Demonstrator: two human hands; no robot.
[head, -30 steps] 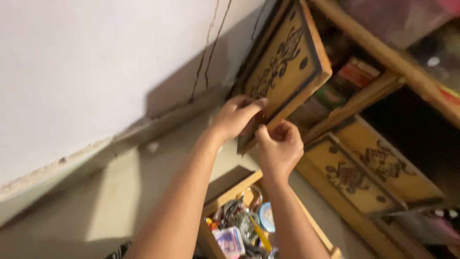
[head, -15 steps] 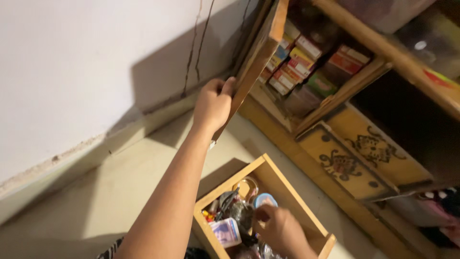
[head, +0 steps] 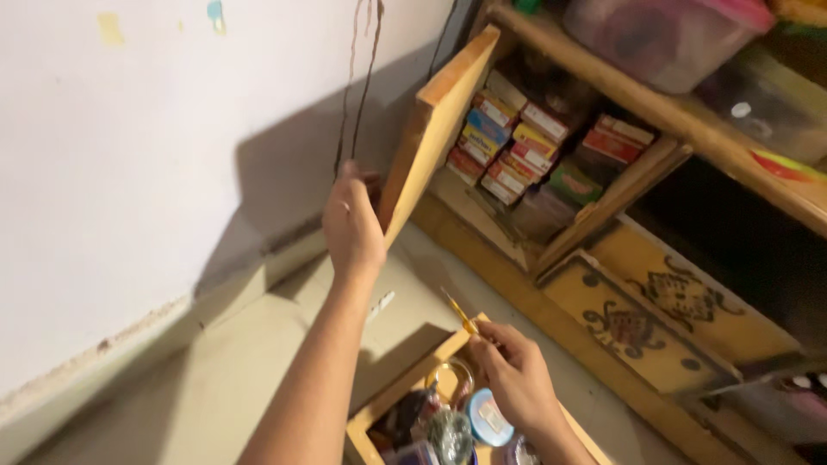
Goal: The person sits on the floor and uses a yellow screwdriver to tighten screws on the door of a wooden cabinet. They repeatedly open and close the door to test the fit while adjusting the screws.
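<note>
My left hand [head: 351, 226] grips the outer edge of a wooden cabinet door [head: 438, 131], holding it swung open. Behind the door, stacked small colourful boxes [head: 508, 142] fill the cabinet compartment. My right hand [head: 515, 375] is lower, over an open wooden drawer [head: 366, 420] on the floor, and pinches a thin yellow stick-like tool [head: 459, 313] that points up and left. The drawer holds several small items, among them a round blue-rimmed lid [head: 488, 418] and a clear ring.
A white wall [head: 155, 155] with two dangling cords [head: 360, 82] rises on the left. A closed carved cabinet door [head: 659, 314] sits lower right. A wooden shelf [head: 689, 112] above carries plastic containers [head: 663, 34]. The floor is pale.
The cabinet door has swung fully open, showing the stacked boxes. My right hand left the door, dropped to the drawer and now holds the yellow tool.
</note>
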